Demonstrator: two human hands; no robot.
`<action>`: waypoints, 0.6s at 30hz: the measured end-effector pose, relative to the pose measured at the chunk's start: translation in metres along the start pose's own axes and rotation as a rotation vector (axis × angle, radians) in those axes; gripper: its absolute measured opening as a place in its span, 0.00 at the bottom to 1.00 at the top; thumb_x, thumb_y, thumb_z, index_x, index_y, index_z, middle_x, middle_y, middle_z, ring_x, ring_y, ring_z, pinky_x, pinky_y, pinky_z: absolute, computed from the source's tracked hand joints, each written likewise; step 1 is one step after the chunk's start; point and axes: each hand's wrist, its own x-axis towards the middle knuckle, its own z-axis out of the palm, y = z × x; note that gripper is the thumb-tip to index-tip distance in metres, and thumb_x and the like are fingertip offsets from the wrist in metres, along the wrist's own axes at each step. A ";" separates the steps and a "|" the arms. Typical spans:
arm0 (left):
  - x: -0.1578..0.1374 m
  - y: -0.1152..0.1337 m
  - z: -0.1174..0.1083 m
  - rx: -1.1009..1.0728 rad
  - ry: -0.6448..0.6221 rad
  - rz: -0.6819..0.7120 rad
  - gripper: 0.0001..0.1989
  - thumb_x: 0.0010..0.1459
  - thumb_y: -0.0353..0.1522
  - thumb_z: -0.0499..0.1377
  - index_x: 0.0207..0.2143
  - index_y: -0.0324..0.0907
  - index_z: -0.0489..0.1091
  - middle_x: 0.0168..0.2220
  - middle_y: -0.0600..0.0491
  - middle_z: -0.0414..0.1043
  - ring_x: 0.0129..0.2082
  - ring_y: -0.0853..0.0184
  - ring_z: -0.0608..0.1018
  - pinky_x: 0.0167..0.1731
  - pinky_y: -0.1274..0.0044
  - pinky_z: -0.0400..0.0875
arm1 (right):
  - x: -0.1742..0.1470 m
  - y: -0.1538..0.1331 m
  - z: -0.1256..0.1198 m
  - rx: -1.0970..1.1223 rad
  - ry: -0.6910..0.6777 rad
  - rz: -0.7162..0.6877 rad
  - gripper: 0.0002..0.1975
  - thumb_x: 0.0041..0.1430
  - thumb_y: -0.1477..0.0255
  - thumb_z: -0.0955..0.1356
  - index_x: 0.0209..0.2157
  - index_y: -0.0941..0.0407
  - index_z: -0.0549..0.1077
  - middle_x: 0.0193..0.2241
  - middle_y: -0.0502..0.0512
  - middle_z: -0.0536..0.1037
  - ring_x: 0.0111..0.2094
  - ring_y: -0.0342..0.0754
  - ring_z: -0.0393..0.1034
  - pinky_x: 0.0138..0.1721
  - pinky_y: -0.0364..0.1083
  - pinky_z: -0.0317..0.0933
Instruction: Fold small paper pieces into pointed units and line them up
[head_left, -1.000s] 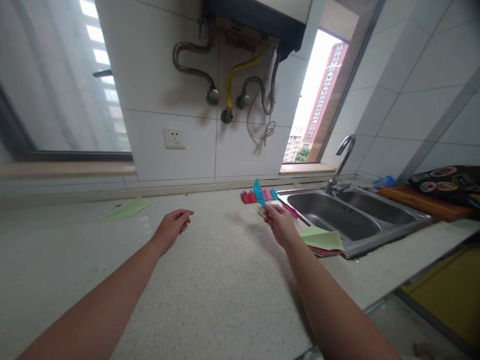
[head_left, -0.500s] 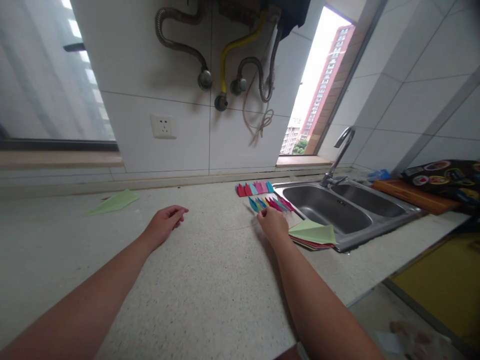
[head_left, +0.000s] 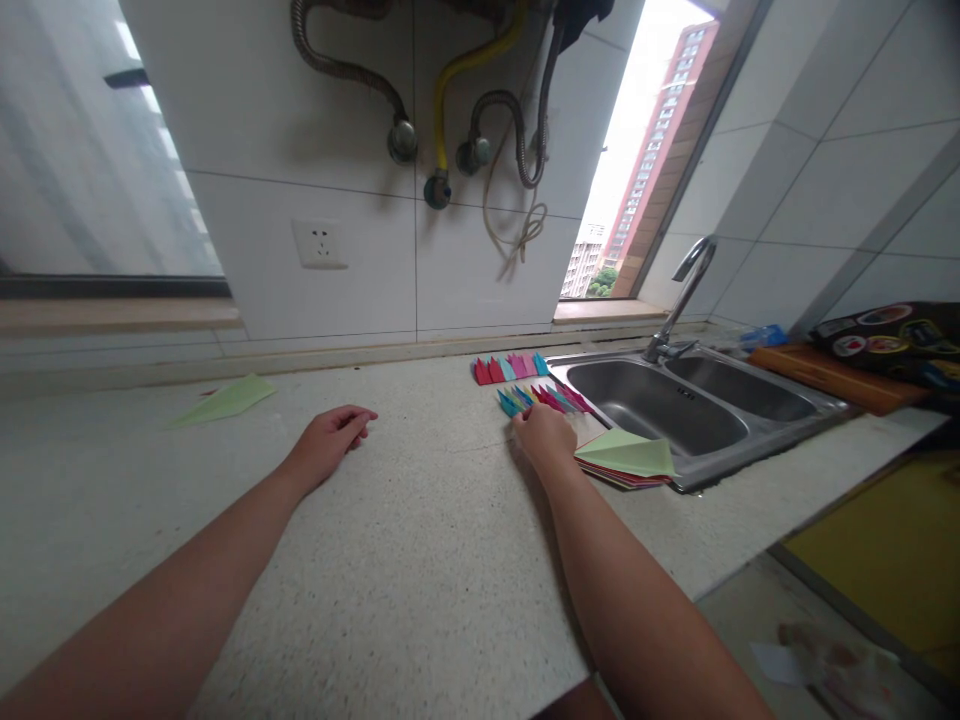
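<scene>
My left hand (head_left: 334,442) rests on the speckled counter with its fingers curled together, and nothing shows in them. My right hand (head_left: 546,434) is at the front edge of a row of small folded paper pieces (head_left: 566,398) in blue, yellow and magenta. Its fingers are bent closed, and the hand itself hides whatever is between the fingertips. Just behind lies a second row of folded paper pieces (head_left: 510,368) in red, pale blue, pink and blue. Beside my right wrist is a stack of larger folded paper sheets (head_left: 626,455), pale green on top.
One pale green folded paper (head_left: 229,401) lies at the far left of the counter (head_left: 390,570). To the right are a steel double sink (head_left: 660,400) with a faucet (head_left: 694,275), a wooden board (head_left: 836,378) and a dark patterned bag (head_left: 892,340). Pipes and a socket (head_left: 320,244) are on the wall.
My right hand has lowered slightly at the near row, and the blue piece by its fingertips now sits lower, in line with the others. The left hand stays put. The view has tilted down a little.
</scene>
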 end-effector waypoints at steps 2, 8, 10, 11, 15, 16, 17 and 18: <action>-0.001 0.001 0.000 0.002 -0.003 -0.003 0.24 0.55 0.48 0.59 0.45 0.38 0.72 0.33 0.48 0.70 0.31 0.70 0.71 0.31 0.79 0.65 | -0.001 -0.002 0.001 -0.010 0.002 0.000 0.20 0.55 0.59 0.60 0.37 0.56 0.76 0.35 0.64 0.73 0.40 0.60 0.69 0.40 0.58 0.62; -0.002 0.002 -0.001 0.016 -0.008 -0.001 0.24 0.56 0.48 0.59 0.45 0.38 0.72 0.33 0.48 0.70 0.31 0.70 0.71 0.31 0.80 0.65 | -0.003 -0.004 0.000 -0.027 0.003 0.000 0.20 0.54 0.59 0.60 0.37 0.57 0.75 0.35 0.63 0.72 0.40 0.61 0.69 0.39 0.59 0.62; -0.001 0.001 0.000 0.016 -0.010 0.001 0.24 0.56 0.48 0.59 0.45 0.38 0.72 0.33 0.48 0.70 0.32 0.70 0.71 0.32 0.80 0.65 | -0.002 -0.004 -0.001 -0.029 0.002 0.007 0.20 0.54 0.59 0.60 0.37 0.57 0.75 0.35 0.63 0.72 0.40 0.61 0.69 0.39 0.59 0.62; -0.001 0.001 0.000 0.017 -0.011 0.002 0.24 0.56 0.48 0.59 0.45 0.39 0.72 0.33 0.48 0.70 0.32 0.70 0.71 0.32 0.80 0.65 | -0.002 -0.004 -0.001 -0.031 0.001 0.011 0.20 0.54 0.59 0.60 0.37 0.57 0.75 0.35 0.63 0.72 0.40 0.61 0.69 0.39 0.59 0.62; 0.001 -0.002 0.000 0.021 -0.012 0.000 0.25 0.56 0.49 0.58 0.45 0.39 0.72 0.33 0.49 0.70 0.31 0.70 0.71 0.31 0.80 0.65 | 0.000 -0.003 -0.002 -0.032 -0.004 0.020 0.21 0.54 0.58 0.59 0.37 0.57 0.75 0.35 0.64 0.72 0.40 0.61 0.69 0.39 0.59 0.62; 0.001 -0.002 -0.001 0.021 -0.015 0.003 0.25 0.56 0.49 0.58 0.45 0.39 0.72 0.33 0.49 0.70 0.31 0.70 0.71 0.32 0.80 0.65 | 0.000 -0.003 -0.002 -0.037 -0.004 0.022 0.21 0.54 0.58 0.59 0.37 0.58 0.74 0.35 0.63 0.72 0.40 0.61 0.69 0.39 0.59 0.62; 0.001 -0.002 -0.001 0.020 -0.019 0.006 0.25 0.56 0.49 0.58 0.45 0.38 0.72 0.33 0.49 0.70 0.31 0.71 0.71 0.32 0.80 0.65 | 0.000 -0.003 -0.001 -0.043 -0.005 0.025 0.21 0.54 0.58 0.60 0.37 0.58 0.74 0.35 0.63 0.72 0.40 0.61 0.69 0.39 0.59 0.62; 0.000 -0.002 -0.001 0.018 -0.022 0.007 0.25 0.56 0.49 0.59 0.45 0.38 0.72 0.33 0.49 0.70 0.31 0.71 0.71 0.32 0.80 0.65 | 0.001 -0.003 -0.001 -0.051 -0.006 0.028 0.21 0.54 0.58 0.60 0.38 0.58 0.74 0.35 0.63 0.72 0.40 0.62 0.69 0.38 0.59 0.63</action>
